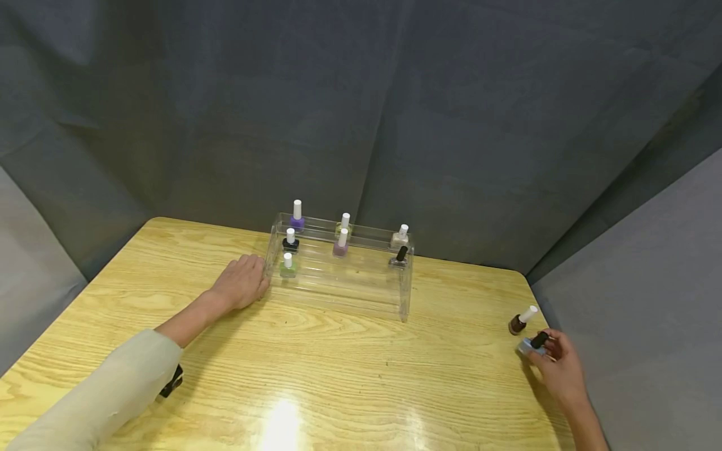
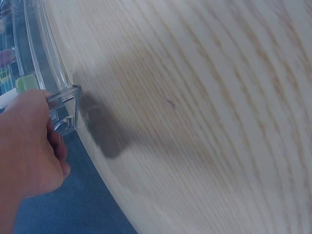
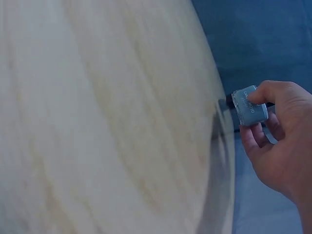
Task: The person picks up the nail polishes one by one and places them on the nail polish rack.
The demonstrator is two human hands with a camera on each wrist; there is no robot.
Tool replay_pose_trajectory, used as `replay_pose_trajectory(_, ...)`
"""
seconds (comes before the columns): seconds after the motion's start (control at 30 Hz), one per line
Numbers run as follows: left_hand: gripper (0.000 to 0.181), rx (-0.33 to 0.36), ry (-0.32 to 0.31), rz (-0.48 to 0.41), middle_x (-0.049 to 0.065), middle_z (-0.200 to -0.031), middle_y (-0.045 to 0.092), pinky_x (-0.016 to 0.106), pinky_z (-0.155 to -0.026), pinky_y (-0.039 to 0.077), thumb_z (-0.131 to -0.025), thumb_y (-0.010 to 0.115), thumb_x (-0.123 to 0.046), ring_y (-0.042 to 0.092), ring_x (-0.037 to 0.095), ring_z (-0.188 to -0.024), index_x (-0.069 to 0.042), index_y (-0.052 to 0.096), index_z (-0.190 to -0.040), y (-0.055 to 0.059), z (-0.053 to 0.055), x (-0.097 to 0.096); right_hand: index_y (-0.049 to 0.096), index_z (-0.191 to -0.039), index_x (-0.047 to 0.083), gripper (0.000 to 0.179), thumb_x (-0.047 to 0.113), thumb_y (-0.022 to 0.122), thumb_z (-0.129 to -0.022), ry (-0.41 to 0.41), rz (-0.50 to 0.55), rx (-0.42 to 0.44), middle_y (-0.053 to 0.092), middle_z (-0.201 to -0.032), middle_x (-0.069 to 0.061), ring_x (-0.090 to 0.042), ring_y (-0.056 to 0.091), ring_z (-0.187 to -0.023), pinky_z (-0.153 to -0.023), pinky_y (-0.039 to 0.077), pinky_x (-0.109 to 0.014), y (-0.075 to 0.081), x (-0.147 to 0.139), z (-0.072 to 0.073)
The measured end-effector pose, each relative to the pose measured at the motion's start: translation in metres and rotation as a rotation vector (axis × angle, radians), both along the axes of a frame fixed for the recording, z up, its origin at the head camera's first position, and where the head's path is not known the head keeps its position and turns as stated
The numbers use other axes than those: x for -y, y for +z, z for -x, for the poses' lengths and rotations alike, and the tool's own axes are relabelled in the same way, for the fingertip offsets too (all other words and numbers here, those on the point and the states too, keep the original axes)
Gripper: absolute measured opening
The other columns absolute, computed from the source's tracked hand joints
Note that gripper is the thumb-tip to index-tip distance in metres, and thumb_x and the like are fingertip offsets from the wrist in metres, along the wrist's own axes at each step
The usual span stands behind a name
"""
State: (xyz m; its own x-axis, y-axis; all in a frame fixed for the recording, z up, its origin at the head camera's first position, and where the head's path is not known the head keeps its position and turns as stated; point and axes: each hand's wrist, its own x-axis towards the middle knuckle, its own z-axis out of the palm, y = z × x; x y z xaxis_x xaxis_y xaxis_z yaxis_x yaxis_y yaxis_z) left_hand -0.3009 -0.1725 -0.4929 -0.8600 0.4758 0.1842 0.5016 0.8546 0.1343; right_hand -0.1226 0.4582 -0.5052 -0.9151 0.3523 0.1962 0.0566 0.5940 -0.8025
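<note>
A clear tiered display rack (image 1: 338, 294) stands toward the back of the table with several nail polish bottles on its steps. At its left end, my left hand (image 1: 242, 282) grips the side panel; in the left wrist view the hand (image 2: 31, 146) has its fingers curled at the rack's edge (image 2: 63, 97). Over at the right table edge, my right hand (image 1: 564, 369) pinches a light blue nail polish bottle (image 1: 528, 346) with a black cap. The right wrist view shows thumb and fingers on that bottle (image 3: 251, 107), which is tilted. A dark brown nail polish bottle (image 1: 517, 324) with a white cap stands just beyond it.
On the rack are purple (image 1: 297, 222), black (image 1: 290, 244), green (image 1: 287, 270), mauve (image 1: 340, 248) and beige (image 1: 399, 240) bottles, plus a black-capped one (image 1: 398, 261). A dark object (image 1: 172, 382) is partly hidden under the left sleeve. Grey cloth (image 1: 361, 125) hangs behind the table.
</note>
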Motion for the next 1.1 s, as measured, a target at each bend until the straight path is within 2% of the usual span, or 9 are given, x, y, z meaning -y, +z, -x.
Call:
replay_pose_trajectory(0.17, 0.021, -0.012, -0.008, -0.015, 0.010, -0.088, 0.045, 0.041, -0.069, 0.038, -0.099, 0.049, -0.022, 0.043, 0.029, -0.082, -0.001, 0.047, -0.097, 0.001, 0.000, 0.000, 0.043, -0.130, -0.006, 0.046, -0.008, 0.066, -0.090, 0.058, -0.014, -0.076, 0.056, -0.102, 0.019, 0.008, 0.051, -0.093, -0.071, 0.044, -0.011, 0.012, 0.012, 0.004)
replay_pose_trajectory(0.4, 0.022, 0.019, 0.014, 0.011, 0.009, -0.089, 0.045, 0.040, -0.069, 0.038, -0.101, 0.049, -0.024, 0.043, 0.028, -0.082, -0.002, 0.047, -0.099, 0.003, 0.001, -0.002, 0.045, -0.132, -0.001, 0.049, -0.008, 0.068, -0.089, 0.160, -0.036, -0.141, 0.058, -0.106, 0.010, 0.000, 0.054, -0.091, -0.074, 0.044, -0.012, 0.035, 0.033, 0.012)
replay_pose_trajectory(0.57, 0.022, 0.017, 0.017, 0.009, 0.009, -0.087, 0.043, 0.040, -0.068, 0.037, -0.101, 0.049, -0.024, 0.042, 0.028, -0.081, -0.002, 0.047, -0.099, 0.003, 0.000, -0.001, 0.048, -0.130, 0.005, 0.047, -0.010, 0.067, -0.089, 0.231, 0.009, -0.184, 0.059, -0.105, 0.012, -0.003, 0.056, -0.090, -0.075, 0.045, -0.012, 0.054, 0.055, 0.019)
replay_pose_trajectory(0.7, 0.022, 0.013, 0.013, 0.014, 0.009, -0.087, 0.043, 0.040, -0.068, 0.037, -0.100, 0.049, -0.024, 0.041, 0.027, -0.081, -0.001, 0.047, -0.099, 0.002, 0.000, -0.001, 0.047, -0.130, 0.005, 0.048, -0.012, 0.066, -0.089, 0.296, 0.046, -0.210, 0.060, -0.106, 0.009, -0.004, 0.057, -0.090, -0.075, 0.047, -0.013, 0.064, 0.072, 0.028)
replay_pose_trajectory(0.97, 0.023, 0.027, 0.018, 0.021, 0.009, -0.087, 0.043, 0.040, -0.069, 0.037, -0.101, 0.049, -0.023, 0.041, 0.028, -0.082, -0.001, 0.047, -0.100, 0.004, -0.001, -0.001, 0.044, -0.129, 0.002, 0.044, -0.008, 0.064, -0.091, 0.388, 0.075, -0.190, 0.059, -0.106, -0.006, -0.007, 0.060, -0.091, -0.075, 0.050, -0.017, 0.086, 0.109, 0.048)
replay_pose_trajectory(1.1, 0.023, 0.036, 0.024, 0.029, 0.009, -0.088, 0.043, 0.041, -0.070, 0.037, -0.101, 0.049, -0.024, 0.041, 0.028, -0.083, -0.001, 0.047, -0.100, 0.005, -0.002, -0.002, 0.043, -0.130, 0.000, 0.045, -0.009, 0.063, -0.091, 0.447, 0.094, -0.177, 0.059, -0.107, -0.016, -0.013, 0.060, -0.093, -0.075, 0.051, -0.019, 0.092, 0.125, 0.059)
